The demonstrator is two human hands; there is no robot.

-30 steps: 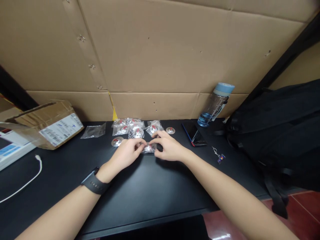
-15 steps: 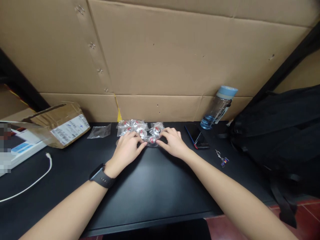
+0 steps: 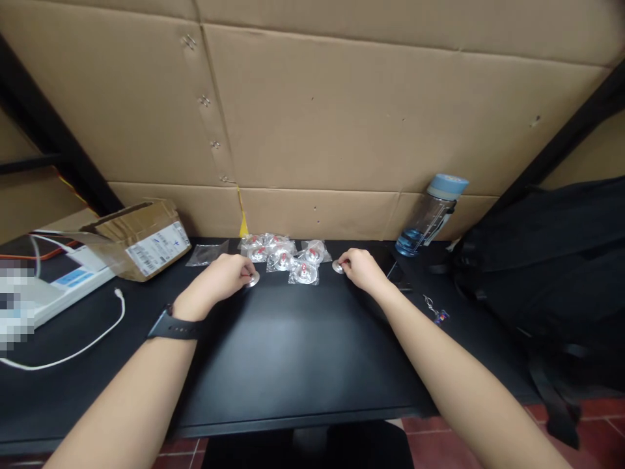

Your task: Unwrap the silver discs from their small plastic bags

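My left hand [image 3: 224, 280] pinches a small silver disc [image 3: 252, 280] by its red part, just above or on the black desk. On the other side, my right hand [image 3: 362, 268] is closed on a second silver disc [image 3: 337, 266]. Between the two hands lie several clear plastic packets [image 3: 282, 258], each with a silver disc and a red piece inside. The nearest packet [image 3: 305, 272] lies at the front of the group. A black watch is on my left wrist.
An opened cardboard box [image 3: 153, 244], a flat clear bag [image 3: 208, 253], a power strip [image 3: 73, 290] and a white cable [image 3: 88, 345] are left. Rightward are a dark phone [image 3: 398, 270], a keychain [image 3: 441, 317], a blue-lidded bottle [image 3: 430, 215] and a black backpack [image 3: 551, 260].
My hands have moved apart, away from the packets, the left one leftward and the right one rightward. Each now shows a silver disc at its fingertips. The camera view has shifted slightly.
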